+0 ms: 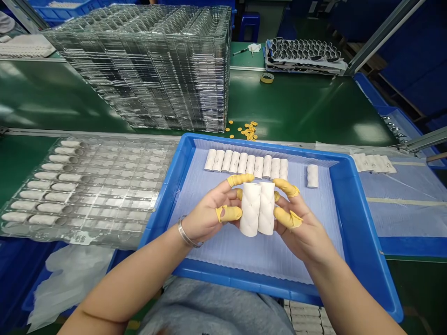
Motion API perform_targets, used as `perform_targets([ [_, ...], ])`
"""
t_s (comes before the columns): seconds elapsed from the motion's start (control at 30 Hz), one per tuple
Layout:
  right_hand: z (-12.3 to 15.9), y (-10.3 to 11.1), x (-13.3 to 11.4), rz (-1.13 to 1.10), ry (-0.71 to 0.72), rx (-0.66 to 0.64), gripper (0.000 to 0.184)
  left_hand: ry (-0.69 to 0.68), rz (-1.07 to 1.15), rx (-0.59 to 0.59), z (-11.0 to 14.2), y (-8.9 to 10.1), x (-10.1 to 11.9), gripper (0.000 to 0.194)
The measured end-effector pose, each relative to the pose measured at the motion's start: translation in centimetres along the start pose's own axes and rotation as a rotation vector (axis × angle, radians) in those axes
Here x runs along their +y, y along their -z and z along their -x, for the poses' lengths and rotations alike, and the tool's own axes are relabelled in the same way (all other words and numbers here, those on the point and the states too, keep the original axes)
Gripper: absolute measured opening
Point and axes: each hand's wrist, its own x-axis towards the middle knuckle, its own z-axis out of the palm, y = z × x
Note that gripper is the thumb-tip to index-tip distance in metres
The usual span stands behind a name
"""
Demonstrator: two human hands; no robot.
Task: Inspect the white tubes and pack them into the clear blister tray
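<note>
Two white cylinders with a twisted surface are held upright side by side above a blue tray (pixel 370 237). My left hand (pixel 218 207), in yellow finger cots and with a metal bracelet at the wrist, grips the left white cylinder (pixel 250 209). On the other side my right hand (pixel 296 216), also in yellow finger cots, grips the right white cylinder (pixel 267 208). The two pieces touch along their sides. Behind them a row of similar cylinders (pixel 235 162) lies on the tray's pale liner, and a single cylinder (pixel 313 176) lies apart to the right.
At left lies a clear plastic tray (pixel 115 186) partly filled with white cylinders. A tall stack of clear trays (pixel 157 79) stands behind. Yellow discs (pixel 249 131) and a tape roll (pixel 267 78) lie on the green bench. More white pieces (pixel 373 163) sit at right.
</note>
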Motion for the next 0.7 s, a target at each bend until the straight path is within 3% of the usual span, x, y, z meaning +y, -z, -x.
perform_targets([
  [0.2, -0.02, 0.09, 0.19, 0.033, 0.020, -0.038, 0.049, -0.058, -0.001, -0.030, -0.11, 0.06, -0.19, 0.054],
  [0.47, -0.04, 0.08, 0.34, -0.007, -0.015, -0.044, 0.057, -0.032, 0.004, -0.019, 0.05, -0.02, -0.16, 0.058],
  [0.7, -0.03, 0.11, 0.11, -0.010, -0.026, -0.049, 0.051, -0.001, 0.002, 0.050, 0.01, -0.17, -0.07, 0.053],
])
